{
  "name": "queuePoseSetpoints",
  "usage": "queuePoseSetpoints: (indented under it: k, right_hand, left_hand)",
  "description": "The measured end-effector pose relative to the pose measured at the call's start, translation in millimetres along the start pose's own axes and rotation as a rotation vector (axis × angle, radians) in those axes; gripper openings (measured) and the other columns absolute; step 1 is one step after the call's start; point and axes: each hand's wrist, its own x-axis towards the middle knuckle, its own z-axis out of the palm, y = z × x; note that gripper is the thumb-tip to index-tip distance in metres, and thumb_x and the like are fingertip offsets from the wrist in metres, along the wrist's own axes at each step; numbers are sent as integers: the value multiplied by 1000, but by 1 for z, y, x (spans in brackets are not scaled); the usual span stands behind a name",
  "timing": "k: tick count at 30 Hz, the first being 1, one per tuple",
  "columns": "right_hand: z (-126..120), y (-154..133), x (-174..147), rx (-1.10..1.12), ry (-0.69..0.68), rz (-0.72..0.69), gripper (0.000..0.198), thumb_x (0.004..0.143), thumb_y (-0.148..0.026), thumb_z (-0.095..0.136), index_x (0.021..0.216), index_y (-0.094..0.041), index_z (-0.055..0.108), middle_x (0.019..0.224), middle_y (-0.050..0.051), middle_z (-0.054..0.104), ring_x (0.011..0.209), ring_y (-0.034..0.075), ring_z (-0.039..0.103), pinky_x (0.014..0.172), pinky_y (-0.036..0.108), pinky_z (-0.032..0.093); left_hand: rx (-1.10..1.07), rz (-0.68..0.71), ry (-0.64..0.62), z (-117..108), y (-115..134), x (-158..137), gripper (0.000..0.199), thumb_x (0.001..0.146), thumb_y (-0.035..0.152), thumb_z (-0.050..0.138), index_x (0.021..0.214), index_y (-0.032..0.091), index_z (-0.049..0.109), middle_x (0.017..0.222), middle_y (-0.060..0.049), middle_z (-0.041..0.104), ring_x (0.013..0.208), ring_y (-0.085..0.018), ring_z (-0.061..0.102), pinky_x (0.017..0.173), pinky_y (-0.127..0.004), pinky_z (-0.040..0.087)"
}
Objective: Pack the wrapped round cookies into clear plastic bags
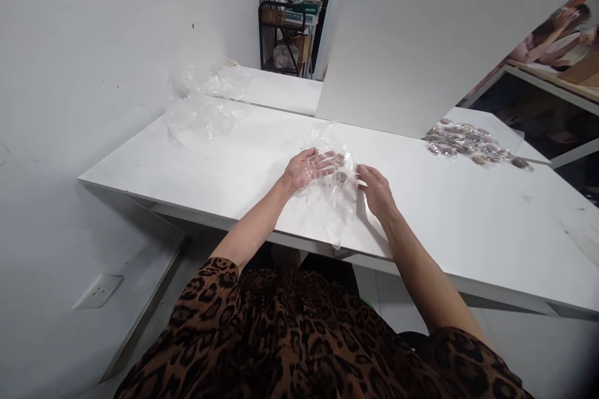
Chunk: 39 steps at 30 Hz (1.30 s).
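Note:
My left hand (304, 169) is palm up over the white table (262, 149), its fingers stretched out and apart. Clear plastic film (344, 196) lies across those fingers and hangs down toward the table's front edge. In the film, just past my left fingertips, a small brownish lump (341, 177) shows through; its kind I cannot make out. My right hand (377, 190) is at the film's right side, fingers slightly bent, with a gap between thumb and fingers. Whether its fingertips touch the film is hard to see.
Crumpled clear plastic (206, 106) lies at the table's back left by the wall. Several wrapped brownish-purple pieces (468, 142) are spread at the back right. A pale upright panel (388, 43) stands behind the table. Farther back is a black shelf cart (281, 28).

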Motion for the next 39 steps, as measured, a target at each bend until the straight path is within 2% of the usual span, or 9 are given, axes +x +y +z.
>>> queuePoseSetpoints:
  k: [4, 7, 12, 16, 25, 29, 34, 37, 39]
  right_hand:
    - [12, -7, -5, -29, -149, 35, 72, 68, -64, 84, 128, -32, 60, 131, 6, 65, 116, 25, 65, 92, 39, 56]
    - [14, 1, -2, -91, -110, 23, 85, 61, -56, 88, 134, -30, 54, 133, 10, 62, 113, 26, 64, 97, 45, 54]
    - [6, 18, 3, -166, -10, -74, 65, 62, -50, 80, 119, -25, 61, 121, 8, 63, 102, 22, 61, 96, 45, 53]
    - [2, 16, -2, -76, 42, -80, 52, 71, -56, 76, 110, -25, 64, 116, 5, 65, 99, 20, 62, 82, 36, 54]
    - [-7, 10, -4, 147, 181, 11, 46, 65, -55, 80, 96, -23, 67, 104, 3, 71, 83, 14, 63, 64, 25, 47]
    - [-9, 4, -4, 231, 253, -10, 41, 68, -52, 77, 93, -22, 66, 97, 2, 71, 77, 12, 62, 62, 24, 46]
    - [-13, -3, -5, 355, 301, -88, 40, 71, -54, 78, 92, -22, 66, 91, 1, 71, 71, 10, 60, 58, 21, 45]
    - [-14, -5, -4, 422, 310, -123, 44, 72, -60, 78, 89, -22, 64, 89, 0, 69, 68, 9, 59, 55, 20, 45]
    - [-14, -5, -2, 446, 317, -141, 47, 72, -63, 78, 88, -22, 64, 87, 0, 68, 66, 8, 59, 52, 19, 45]
  left_hand:
    - [-2, 4, -78, 7, 4, -9, 30, 102, 31, 52, 77, 16, 61, 127, -16, 75, 129, -32, 69, 116, -55, 47]
    - [-38, 31, -107, 12, 9, -15, 38, 105, 35, 46, 74, 16, 58, 132, -14, 74, 133, -32, 66, 118, -56, 46]
    - [-35, 136, -53, 15, 17, -21, 46, 108, 38, 39, 71, 17, 56, 133, -10, 74, 136, -30, 65, 117, -53, 49]
    - [70, 197, -33, 28, 25, -23, 48, 109, 38, 35, 70, 17, 54, 134, -9, 73, 138, -28, 63, 114, -49, 53]
    - [511, 420, -32, 107, 61, -22, 47, 114, 39, 28, 98, 10, 61, 143, -8, 64, 140, -33, 60, 107, -52, 57]
    - [571, 501, -80, 145, 72, -18, 50, 115, 37, 20, 110, 8, 61, 141, -6, 62, 141, -35, 57, 108, -56, 55]
    - [584, 476, -265, 182, 76, -17, 59, 115, 32, 6, 92, 9, 55, 127, -4, 70, 138, -30, 61, 107, -48, 56]
    - [714, 616, -227, 195, 82, -16, 58, 114, 28, 6, 91, 8, 55, 126, -2, 70, 137, -33, 60, 103, -55, 56]
    - [729, 688, -297, 203, 90, -17, 59, 112, 27, 4, 88, 8, 54, 127, -2, 70, 140, -35, 57, 104, -61, 53]
